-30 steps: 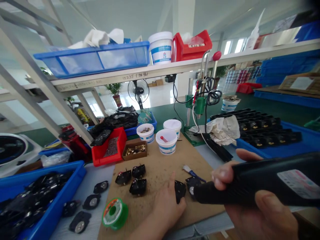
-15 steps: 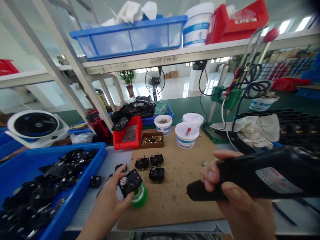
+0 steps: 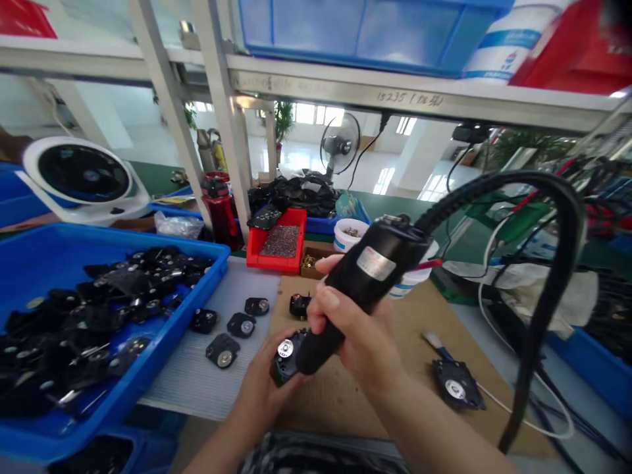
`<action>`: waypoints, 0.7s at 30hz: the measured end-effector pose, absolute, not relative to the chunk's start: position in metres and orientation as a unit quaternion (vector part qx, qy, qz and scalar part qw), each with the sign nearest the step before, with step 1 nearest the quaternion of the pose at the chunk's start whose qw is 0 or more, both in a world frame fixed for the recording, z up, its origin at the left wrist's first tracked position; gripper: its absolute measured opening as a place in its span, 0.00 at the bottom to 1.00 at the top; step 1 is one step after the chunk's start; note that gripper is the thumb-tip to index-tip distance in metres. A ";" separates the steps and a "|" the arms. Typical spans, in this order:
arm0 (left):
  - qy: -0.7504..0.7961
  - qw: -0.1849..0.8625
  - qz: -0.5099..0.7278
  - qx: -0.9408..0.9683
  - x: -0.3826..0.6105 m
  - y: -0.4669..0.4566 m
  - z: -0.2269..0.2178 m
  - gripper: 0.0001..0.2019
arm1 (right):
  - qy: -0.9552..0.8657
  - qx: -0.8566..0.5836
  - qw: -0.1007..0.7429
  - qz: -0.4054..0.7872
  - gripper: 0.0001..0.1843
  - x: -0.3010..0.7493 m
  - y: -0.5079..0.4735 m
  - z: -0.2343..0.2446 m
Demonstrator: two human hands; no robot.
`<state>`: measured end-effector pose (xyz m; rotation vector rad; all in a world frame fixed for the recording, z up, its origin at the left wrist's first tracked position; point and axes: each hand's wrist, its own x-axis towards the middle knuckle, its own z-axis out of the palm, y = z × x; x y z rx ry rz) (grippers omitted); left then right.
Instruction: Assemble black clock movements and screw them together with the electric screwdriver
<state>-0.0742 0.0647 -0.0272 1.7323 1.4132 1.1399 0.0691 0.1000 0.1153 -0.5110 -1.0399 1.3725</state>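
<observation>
The left hand (image 3: 261,388) has its grip closed on a small black part (image 3: 286,348) near the left edge of the cardboard sheet (image 3: 340,408), presumably to steady it under the down-angled corded tool (image 3: 353,280), which the right hand (image 3: 365,336) firmly encircles.

Assembly workshop in a factory hall, by the look of it. At my left, a blue plastic bin (image 3: 49,263) heaped with look-alike black parts (image 3: 133,283). On the surface (image 3: 182,378), a red parts bin (image 3: 274,261) of tiny metal pieces. Corded power tool (image 3: 363,270) in my right fingers (image 3: 336,303). Metal-framed shelf (image 3: 336,85) overhead, edge hand-numbered. Beyond: glossy pale floor (image 3: 365,179), pillar (image 3: 419,151), bright windows (image 3: 316,114), fan (image 3: 340,145).
</observation>
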 end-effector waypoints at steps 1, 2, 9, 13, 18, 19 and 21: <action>0.532 0.324 0.446 0.644 -0.071 0.064 -0.032 0.26 | -0.457 -0.231 0.611 0.604 0.16 0.059 0.103 0.115; 0.529 0.335 0.457 0.632 -0.069 0.064 -0.035 0.25 | -0.463 -0.237 0.599 0.608 0.17 0.051 0.105 0.115; 0.509 0.389 0.500 0.583 -0.066 0.062 -0.042 0.21 | -0.494 -0.249 0.578 0.601 0.17 0.027 0.113 0.109; 0.495 0.404 0.509 0.577 -0.066 0.062 -0.043 0.20 | -0.503 -0.251 0.573 0.596 0.16 0.023 0.115 0.103; 0.490 0.409 0.509 0.578 -0.066 0.063 -0.044 0.19 | -0.521 -0.268 0.567 0.579 0.18 0.020 0.112 0.105; 0.489 0.410 0.509 0.577 -0.066 0.063 -0.044 0.19 | -0.521 -0.271 0.568 0.577 0.18 0.020 0.112 0.106; 0.484 0.414 0.512 0.577 -0.066 0.063 -0.042 0.19 | -0.520 -0.274 0.569 0.575 0.17 0.020 0.111 0.107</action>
